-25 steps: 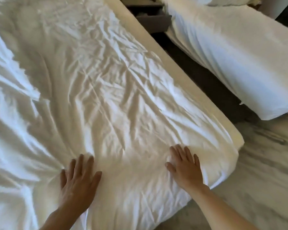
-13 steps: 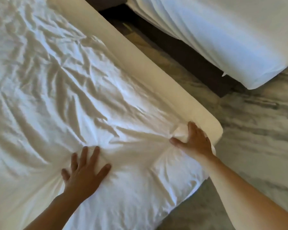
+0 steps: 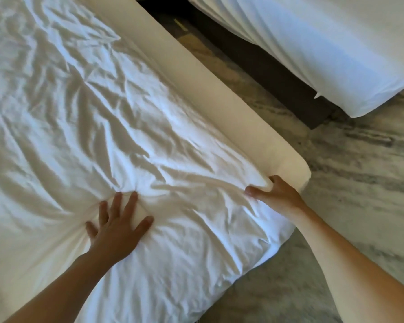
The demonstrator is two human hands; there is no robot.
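Observation:
A wrinkled white sheet (image 3: 98,117) covers a cream mattress (image 3: 196,73) whose bare right side and near corner show. My left hand (image 3: 116,226) lies flat on the sheet near the foot edge, fingers spread and pressing the cloth, which bunches around the fingertips. My right hand (image 3: 274,194) is at the mattress's near right corner, its fingers curled into a fold of the sheet and its thumb stretched out along the cloth.
A second bed (image 3: 324,45) with white bedding stands to the right across a narrow gap, with a dark base (image 3: 254,59) under it. Grey marbled floor (image 3: 364,171) lies to the right and in front.
My right hand went from lying flat on the sheet to gripping a fold at the mattress corner. My left hand stayed pressed flat. The view shifted toward the corner.

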